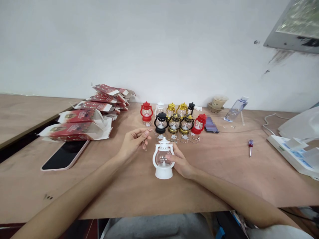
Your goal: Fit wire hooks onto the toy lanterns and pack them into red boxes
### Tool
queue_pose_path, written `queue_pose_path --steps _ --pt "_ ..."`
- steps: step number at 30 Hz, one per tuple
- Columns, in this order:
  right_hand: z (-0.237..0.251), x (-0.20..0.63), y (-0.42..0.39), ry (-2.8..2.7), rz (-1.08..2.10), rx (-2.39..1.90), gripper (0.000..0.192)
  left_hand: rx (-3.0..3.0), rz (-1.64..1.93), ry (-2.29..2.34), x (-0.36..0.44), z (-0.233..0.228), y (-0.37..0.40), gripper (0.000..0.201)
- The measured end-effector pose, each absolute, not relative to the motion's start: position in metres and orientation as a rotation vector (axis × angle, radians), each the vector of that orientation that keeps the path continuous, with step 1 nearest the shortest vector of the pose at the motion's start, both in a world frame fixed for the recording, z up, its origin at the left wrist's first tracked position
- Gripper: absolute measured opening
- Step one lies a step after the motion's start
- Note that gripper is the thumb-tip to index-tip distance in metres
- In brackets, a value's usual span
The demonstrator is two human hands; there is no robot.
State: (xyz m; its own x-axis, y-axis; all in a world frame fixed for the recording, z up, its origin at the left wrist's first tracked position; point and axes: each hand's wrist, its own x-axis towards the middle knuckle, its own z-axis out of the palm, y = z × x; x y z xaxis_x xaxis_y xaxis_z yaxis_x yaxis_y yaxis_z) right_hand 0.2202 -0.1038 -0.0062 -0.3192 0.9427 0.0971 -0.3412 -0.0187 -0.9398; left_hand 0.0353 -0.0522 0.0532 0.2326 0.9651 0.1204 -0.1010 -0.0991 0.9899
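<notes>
A small white toy lantern (163, 159) stands upright on the wooden table (224, 179) in front of me. My right hand (180, 162) grips it from the right side, fingers on its clear globe. Just left of the lantern, my left hand (134, 141) pinches a small thin metal piece (145, 143), perhaps a wire hook, between thumb and fingertips. Behind them stands a cluster of several little lanterns (174, 119) in red, black, gold and white, with small metal pieces (184, 137) lying in front of them.
Red and white cardboard boxes (82, 124) are piled at the left, with a dark phone (64, 154) lying beside them. A red-handled screwdriver (250, 146), a plastic bottle (235, 109), a cup (218, 102) and white packages (296, 149) sit to the right.
</notes>
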Motion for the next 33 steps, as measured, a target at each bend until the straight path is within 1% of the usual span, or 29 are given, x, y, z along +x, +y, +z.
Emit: queue_pose_path --steps 2,5,13,18,21,33 --pt "-0.006 0.219 -0.105 -1.271 1.576 -0.746 0.041 1.297 1.144 0.936 0.038 0.056 -0.059 0.04" --pt "-0.006 0.218 -0.106 -1.334 1.609 -0.755 0.043 1.304 1.107 0.981 0.042 0.06 -0.067 0.04" --pt "-0.003 0.218 -0.108 -1.235 1.62 -0.694 0.038 1.477 1.024 1.078 0.041 0.054 -0.064 0.035" --pt "-0.003 0.217 -0.107 -1.173 1.663 -0.66 0.036 1.522 0.994 1.135 0.039 0.056 -0.064 0.04" --pt "-0.002 0.216 -0.107 -1.117 1.694 -0.652 0.036 1.521 1.005 1.146 0.038 0.056 -0.063 0.042" --pt "-0.003 0.22 -0.107 -1.129 1.684 -0.612 0.036 1.439 0.995 1.207 0.041 0.055 -0.061 0.037"
